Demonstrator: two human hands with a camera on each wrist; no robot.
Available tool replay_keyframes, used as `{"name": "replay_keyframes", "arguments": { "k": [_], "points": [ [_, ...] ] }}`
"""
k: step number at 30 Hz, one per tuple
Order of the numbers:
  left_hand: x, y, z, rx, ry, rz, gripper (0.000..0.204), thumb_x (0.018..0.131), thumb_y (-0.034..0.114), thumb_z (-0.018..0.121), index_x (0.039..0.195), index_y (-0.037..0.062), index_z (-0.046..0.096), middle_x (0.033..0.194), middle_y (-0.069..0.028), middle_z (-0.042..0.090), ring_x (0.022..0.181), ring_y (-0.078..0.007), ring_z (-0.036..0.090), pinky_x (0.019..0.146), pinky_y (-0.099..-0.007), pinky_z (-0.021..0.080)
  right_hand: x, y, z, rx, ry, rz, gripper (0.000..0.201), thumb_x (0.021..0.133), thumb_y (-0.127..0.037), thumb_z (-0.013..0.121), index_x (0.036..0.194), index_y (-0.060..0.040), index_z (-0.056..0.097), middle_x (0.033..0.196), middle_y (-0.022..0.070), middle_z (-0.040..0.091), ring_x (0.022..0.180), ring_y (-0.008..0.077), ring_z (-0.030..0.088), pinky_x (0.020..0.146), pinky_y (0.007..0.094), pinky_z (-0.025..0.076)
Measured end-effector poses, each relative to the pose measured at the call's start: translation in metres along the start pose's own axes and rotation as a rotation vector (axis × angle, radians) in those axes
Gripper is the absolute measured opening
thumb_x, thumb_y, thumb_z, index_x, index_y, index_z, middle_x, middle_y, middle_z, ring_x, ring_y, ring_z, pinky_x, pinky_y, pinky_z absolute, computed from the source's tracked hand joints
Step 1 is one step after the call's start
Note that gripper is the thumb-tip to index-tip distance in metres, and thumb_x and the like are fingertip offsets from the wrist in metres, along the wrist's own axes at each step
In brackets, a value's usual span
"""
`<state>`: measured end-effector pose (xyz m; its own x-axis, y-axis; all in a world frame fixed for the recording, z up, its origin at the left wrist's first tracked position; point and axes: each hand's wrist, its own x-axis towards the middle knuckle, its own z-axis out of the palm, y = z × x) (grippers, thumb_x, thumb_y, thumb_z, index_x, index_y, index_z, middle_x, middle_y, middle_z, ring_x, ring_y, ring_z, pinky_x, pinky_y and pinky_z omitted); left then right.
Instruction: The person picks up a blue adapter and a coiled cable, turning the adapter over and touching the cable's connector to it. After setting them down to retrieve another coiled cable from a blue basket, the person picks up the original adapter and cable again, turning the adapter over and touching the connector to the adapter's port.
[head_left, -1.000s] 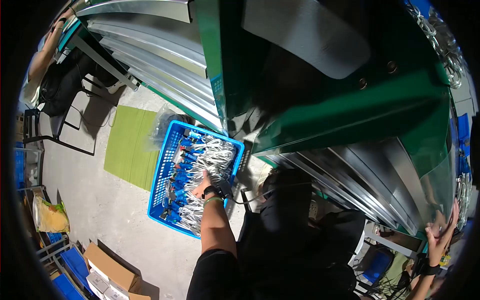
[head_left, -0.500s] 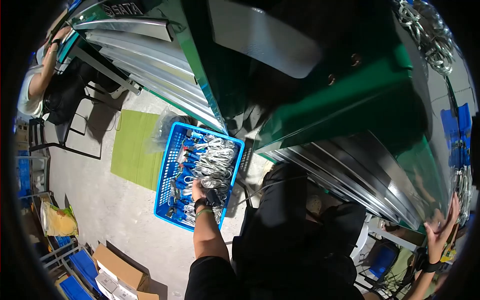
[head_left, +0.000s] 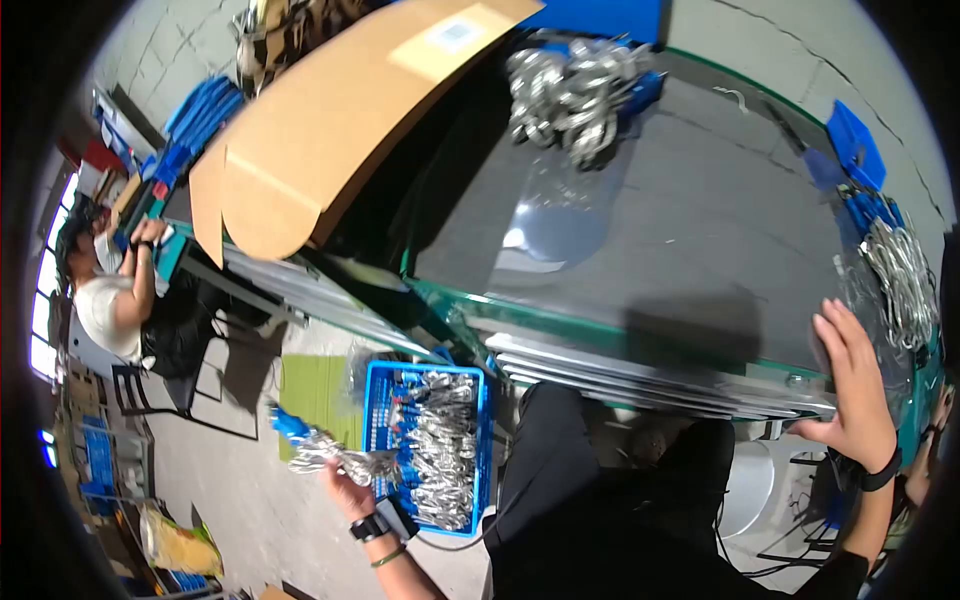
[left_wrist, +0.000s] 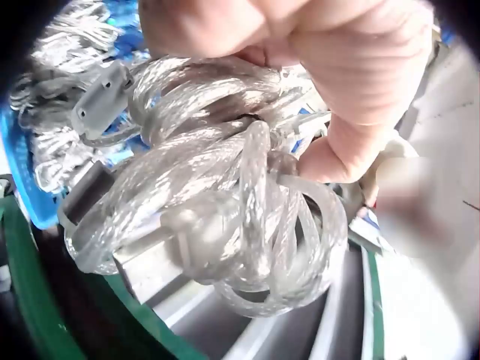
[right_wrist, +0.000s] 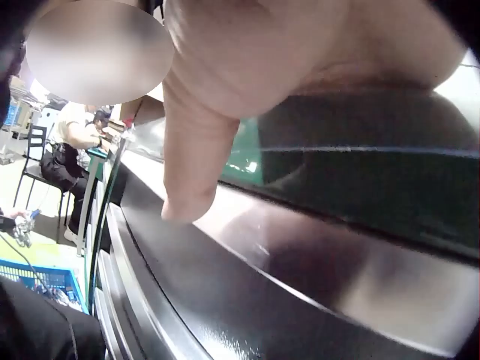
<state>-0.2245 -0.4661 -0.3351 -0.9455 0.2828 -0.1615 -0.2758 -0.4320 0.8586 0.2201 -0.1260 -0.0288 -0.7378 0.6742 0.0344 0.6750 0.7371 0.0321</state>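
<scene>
The left hand [head_left: 352,497] grips a bundle of clear braided cable [head_left: 325,455] with blue ends, held over the left side of a blue basket [head_left: 484,440]. Up close in the left wrist view, thumb and fingers of the left hand [left_wrist: 322,82] clasp the coiled cable [left_wrist: 187,180], whose metal connector hangs below. More cable bundles [head_left: 442,450] lie in rows inside the basket. The right hand [head_left: 852,395] rests with extended fingers at the right front edge of the dark worktop [head_left: 690,220]; its thumb hangs over that edge in the right wrist view.
A pile of cables [head_left: 580,95] lies at the worktop's back; another bundle [head_left: 895,275] is at its right. An open cardboard box [head_left: 300,140] stands at the left. Drawers are below the top. A seated person [head_left: 115,300] is at far left, beyond a green mat [head_left: 320,385].
The left hand has lifted a cable bundle out of the basket and moved left. The head view has tilted up, showing the worktop. The right hand stays by the worktop's right edge.
</scene>
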Motion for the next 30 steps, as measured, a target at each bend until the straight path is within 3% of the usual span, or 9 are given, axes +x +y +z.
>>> {"name": "replay_keyframes", "arguments": {
  "k": [7, 13, 19, 21, 23, 25, 27, 29, 30],
  "points": [
    [-0.071, 0.171, 0.209, 0.295, -0.365, 0.571, 0.066, 0.07, 0.016, 0.061, 0.126, -0.0052, 0.033, 0.121, -0.0222, 0.046, 0.101, -0.0233, 0.051, 0.092, -0.0353, 0.038, -0.006, 0.025, -0.038, 0.086, -0.125, -0.13, 0.092, 0.053, -0.028, 0.081, 0.129, -0.0041, 0.036, 0.132, 0.0185, 0.036, 0.123, 0.0384, 0.034, 0.101, 0.0421, 0.03],
    [-0.1, 0.228, 0.389, 0.573, -0.722, 0.668, 0.05, 0.071, 0.012, 0.06, 0.115, -0.0041, 0.044, 0.1, -0.0118, 0.055, 0.088, -0.0171, 0.053, 0.08, -0.0283, 0.042, 0.005, 0.05, -0.064, 0.289, -0.134, -0.296, 0.061, 0.069, -0.031, 0.071, 0.118, -0.0035, 0.047, 0.105, 0.0192, 0.055, 0.099, 0.0348, 0.053, 0.083, 0.0401, 0.043],
    [-0.053, 0.183, 0.549, 1.012, -0.827, 0.914, 0.032, 0.061, 0.011, 0.066, 0.086, -0.0041, 0.053, 0.071, -0.0046, 0.057, 0.062, -0.0128, 0.053, 0.057, -0.0268, 0.044, 0.033, 0.069, -0.06, 0.301, 0.039, -0.325, 0.055, 0.078, -0.036, 0.061, 0.119, -0.0019, 0.046, 0.109, 0.0166, 0.054, 0.101, 0.0334, 0.052, 0.082, 0.0416, 0.043],
    [-0.03, 0.153, 0.575, 1.344, -0.756, 0.925, 0.044, 0.061, 0.01, 0.066, 0.099, -0.0045, 0.051, 0.078, -0.0073, 0.057, 0.069, -0.0142, 0.053, 0.063, -0.0289, 0.046, 0.029, 0.076, -0.058, 0.255, 0.017, -0.243, 0.056, 0.079, -0.038, 0.059, 0.12, -0.0018, 0.046, 0.115, 0.0165, 0.053, 0.105, 0.0332, 0.051, 0.085, 0.0408, 0.042],
    [-0.027, 0.135, 0.589, 1.547, -1.067, 1.191, 0.052, 0.062, 0.015, 0.067, 0.106, -0.006, 0.05, 0.086, -0.0131, 0.061, 0.073, -0.0207, 0.059, 0.065, -0.0334, 0.047, 0.018, 0.079, -0.055, 0.098, 0.015, -0.198, 0.054, 0.079, -0.034, 0.059, 0.12, -0.0007, 0.046, 0.115, 0.016, 0.053, 0.105, 0.0317, 0.051, 0.087, 0.039, 0.041],
    [-0.033, 0.122, 0.6, 2.006, -0.805, 0.987, 0.06, 0.063, 0.025, 0.069, 0.107, -0.0084, 0.047, 0.095, -0.0282, 0.058, 0.092, -0.0383, 0.057, 0.08, -0.0412, 0.045, -0.001, 0.08, -0.052, 0.07, 0.055, -0.141, 0.05, 0.078, -0.032, 0.06, 0.115, -0.0009, 0.049, 0.113, 0.0151, 0.054, 0.103, 0.0299, 0.052, 0.088, 0.0384, 0.041],
    [-0.023, 0.122, 0.597, 1.896, -0.85, 0.864, 0.062, 0.065, 0.026, 0.067, 0.111, -0.0094, 0.044, 0.102, -0.029, 0.056, 0.094, -0.041, 0.055, 0.081, -0.0422, 0.045, -0.023, 0.089, -0.049, 0.158, 0.381, -0.215, 0.039, 0.075, -0.026, 0.064, 0.103, -0.0004, 0.054, 0.101, 0.0146, 0.057, 0.093, 0.0282, 0.055, 0.08, 0.0363, 0.043],
    [-0.014, 0.115, 0.583, 1.627, -0.736, 1.105, 0.061, 0.069, 0.025, 0.066, 0.114, -0.0088, 0.043, 0.112, -0.029, 0.051, 0.102, -0.0413, 0.051, 0.086, -0.041, 0.043, -0.043, 0.106, -0.067, 0.224, 0.605, -0.076, 0.043, 0.071, -0.024, 0.068, 0.105, -0.0004, 0.055, 0.1, 0.0156, 0.059, 0.091, 0.0316, 0.057, 0.082, 0.0377, 0.045],
    [-0.007, 0.112, 0.581, 1.474, -0.661, 1.44, 0.059, 0.073, 0.023, 0.065, 0.116, -0.0092, 0.041, 0.12, -0.0289, 0.044, 0.11, -0.0395, 0.045, 0.092, -0.0409, 0.038, -0.053, 0.117, -0.076, 0.183, 0.688, 0.116, 0.046, 0.071, -0.024, 0.069, 0.107, 0.0002, 0.054, 0.101, 0.017, 0.059, 0.094, 0.0326, 0.056, 0.085, 0.0365, 0.044]
  ]
}}
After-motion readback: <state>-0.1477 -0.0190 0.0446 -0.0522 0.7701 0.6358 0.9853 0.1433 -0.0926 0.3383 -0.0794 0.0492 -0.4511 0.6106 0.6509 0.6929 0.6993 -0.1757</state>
